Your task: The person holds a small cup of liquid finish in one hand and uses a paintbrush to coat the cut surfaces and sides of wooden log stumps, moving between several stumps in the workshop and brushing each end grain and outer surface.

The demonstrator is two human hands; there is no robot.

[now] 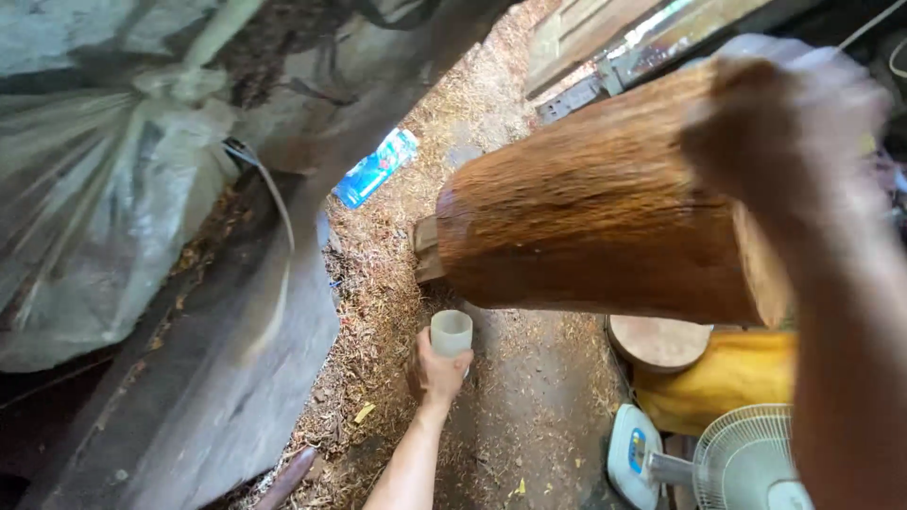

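**Cup held low under a tilted log**

Log and cup are what I'm handling. My left hand is stretched down toward the ground, fingers wrapped around the lower part of a pale, translucent cup, its open mouth up and just under the log's lower end. My right hand is up close to the camera, closed over the upper end of the big reddish-brown log; motion blur hides how the fingers sit, but the hand clearly bears on the wood. The log slopes down from that grip toward the cup, and a short wooden piece sticks out at its lower end, directly above the cup hand.

Beyond the cup hand lies sawdust-strewn ground with a blue packet farther off. Below the right grip sit a round wooden block, a yellow object and a white fan.

To do this well, I judge I should keep the log steady with the upper grip, hold the cup upright, and keep its rim clear of the wooden piece.
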